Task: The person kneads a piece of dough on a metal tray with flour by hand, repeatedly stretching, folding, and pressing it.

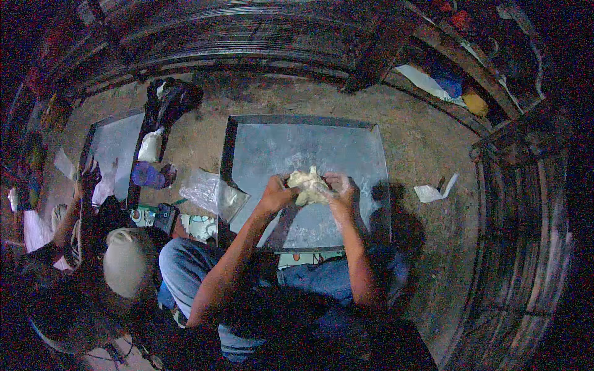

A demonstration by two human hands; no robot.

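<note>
A pale, lumpy piece of dough (307, 180) with uneven edges hangs between my two hands, above a flat grey tray (266, 142) with a dark raised rim. My left hand (278, 195) grips its left side, thumb on top. On the other side my right hand (342, 190) pinches the dough with bent fingers. White powdery smears mark the tray beneath and around my hands. The undersides of my fingers are hidden.
A clear plastic bag (207, 190) lies by the tray's left edge. Farther left are a white filled bag (150, 146), a purple-blue container (148, 175) and another tray (117, 139), where a co-worker's hand (88, 176) shows. White paper (433, 191) lies at right.
</note>
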